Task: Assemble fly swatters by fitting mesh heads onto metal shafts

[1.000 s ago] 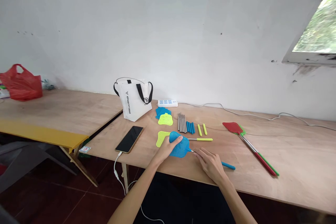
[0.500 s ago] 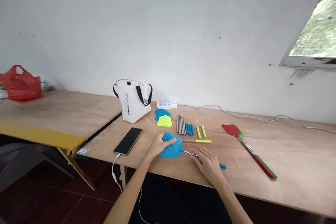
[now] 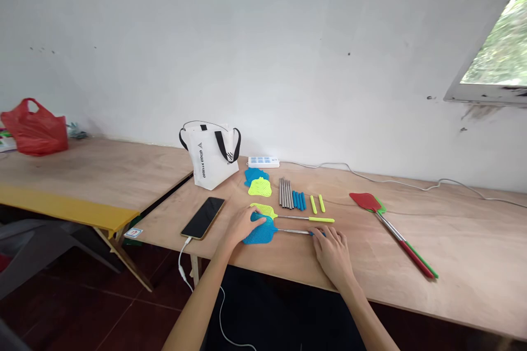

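Note:
A blue fly swatter (image 3: 263, 230) lies across the front of the table, its mesh head to the left and metal rod to the right. My left hand (image 3: 241, 227) grips the head's left edge, thumb on top and fingers partly hidden. At the other end my right hand (image 3: 332, 252) is closed around the blue handle, which it mostly covers. Just behind lies a yellow fly swatter (image 3: 321, 220), roughly parallel, its head partly behind the blue one. Farther back are loose blue heads (image 3: 255, 175), a yellow head (image 3: 260, 187), metal rods (image 3: 285, 193), blue handles (image 3: 298, 201) and two yellow handles (image 3: 318, 204).
Red and green fly swatters (image 3: 405, 247) lie together on the right. A phone (image 3: 203, 218) with a white cable sits on the left, before a white bag (image 3: 214, 159). A power strip (image 3: 263, 162) stands by the wall. Another table (image 3: 102, 170) holds a red plastic bag (image 3: 37, 131).
The blue fly swatter has turned from a slant to nearly parallel with the yellow one and shifted slightly left. My right hand has slid rightward along it to the handle. The yellow head now shows.

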Motion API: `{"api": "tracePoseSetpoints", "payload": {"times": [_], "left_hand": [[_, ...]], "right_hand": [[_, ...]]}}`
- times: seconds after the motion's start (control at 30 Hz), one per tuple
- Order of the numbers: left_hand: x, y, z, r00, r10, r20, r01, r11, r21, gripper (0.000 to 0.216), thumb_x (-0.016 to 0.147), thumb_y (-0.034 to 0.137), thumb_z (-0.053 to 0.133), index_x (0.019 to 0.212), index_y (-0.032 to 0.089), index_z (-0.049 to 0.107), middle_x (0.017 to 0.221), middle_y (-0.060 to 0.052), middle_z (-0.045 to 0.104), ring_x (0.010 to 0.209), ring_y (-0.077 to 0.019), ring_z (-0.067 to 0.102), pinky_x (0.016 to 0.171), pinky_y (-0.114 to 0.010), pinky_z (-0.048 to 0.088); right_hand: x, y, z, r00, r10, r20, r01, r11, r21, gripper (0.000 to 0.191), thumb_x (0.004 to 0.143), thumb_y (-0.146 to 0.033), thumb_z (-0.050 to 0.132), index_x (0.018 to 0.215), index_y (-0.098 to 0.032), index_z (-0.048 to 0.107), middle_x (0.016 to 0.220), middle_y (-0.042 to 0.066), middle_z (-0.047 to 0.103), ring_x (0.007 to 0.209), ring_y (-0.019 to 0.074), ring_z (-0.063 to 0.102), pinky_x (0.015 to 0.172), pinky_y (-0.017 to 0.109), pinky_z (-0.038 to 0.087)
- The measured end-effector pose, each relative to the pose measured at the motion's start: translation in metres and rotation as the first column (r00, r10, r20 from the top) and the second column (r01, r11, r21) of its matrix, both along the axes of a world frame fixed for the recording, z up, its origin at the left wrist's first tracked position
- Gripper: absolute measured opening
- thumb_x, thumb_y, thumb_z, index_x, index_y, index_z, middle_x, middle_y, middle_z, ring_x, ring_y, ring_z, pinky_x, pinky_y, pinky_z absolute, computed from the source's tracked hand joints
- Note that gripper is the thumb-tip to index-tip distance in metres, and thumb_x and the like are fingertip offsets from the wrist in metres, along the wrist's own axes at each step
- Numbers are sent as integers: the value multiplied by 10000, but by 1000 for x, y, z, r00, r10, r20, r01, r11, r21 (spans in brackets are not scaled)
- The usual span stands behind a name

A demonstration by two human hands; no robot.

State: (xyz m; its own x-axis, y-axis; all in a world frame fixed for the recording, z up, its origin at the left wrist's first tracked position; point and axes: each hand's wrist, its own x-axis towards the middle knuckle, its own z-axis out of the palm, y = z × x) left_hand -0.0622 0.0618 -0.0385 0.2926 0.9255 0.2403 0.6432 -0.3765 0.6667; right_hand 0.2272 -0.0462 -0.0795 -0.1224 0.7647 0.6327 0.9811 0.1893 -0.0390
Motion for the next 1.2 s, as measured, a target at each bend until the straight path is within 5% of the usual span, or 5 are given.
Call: {"api": "tracePoseSetpoints", "payload": {"times": [0.23,0.4,0.9,1.07,1.2], "left_hand": [[1,0,-5,988,8,-151,5,996,88,258,962,394,552,1125,222,653,1225,-96,646,1205,-320,586,1014,-457,435],[1,3,-14,987,-4,-159,25,991,129,290,993,396,510,1208,241,629,1317,-87,625,1261,-304,551,1078,-454,397],[0,3,-19,994,-45,-100,58,990,126,305,1008,427,484,1198,216,595,1338,-108,612,1337,-299,493,1130,-471,352],[-1,4,-18,998,-15,-61,23,992,127,292,942,414,597,1162,222,590,1229,-103,646,1212,-311,566,1033,-456,434],[-1,5,-18,993,-22,-113,40,986,161,251,989,416,518,1114,217,605,1203,-98,634,1198,-307,560,1030,-466,435]], "right_hand": [[-5,0,6,996,77,-37,-78,997,-20,293,1030,-265,445,1238,-278,651,1203,77,676,1116,252,599,913,387,445],[-6,0,4,995,95,-31,-96,995,-31,276,1032,-255,421,1091,-259,690,955,57,671,881,213,636,789,337,469],[-5,1,3,985,159,-60,-163,984,-73,300,1059,-309,384,1084,-272,681,1025,64,662,901,215,637,804,352,480],[-5,1,2,986,158,-59,-163,984,-77,286,1054,-298,395,1091,-268,677,1031,65,660,906,216,630,807,351,479],[-4,2,1,985,161,-54,-166,982,-89,273,1049,-280,405,1089,-264,675,1045,66,661,928,217,624,829,353,470]]}}
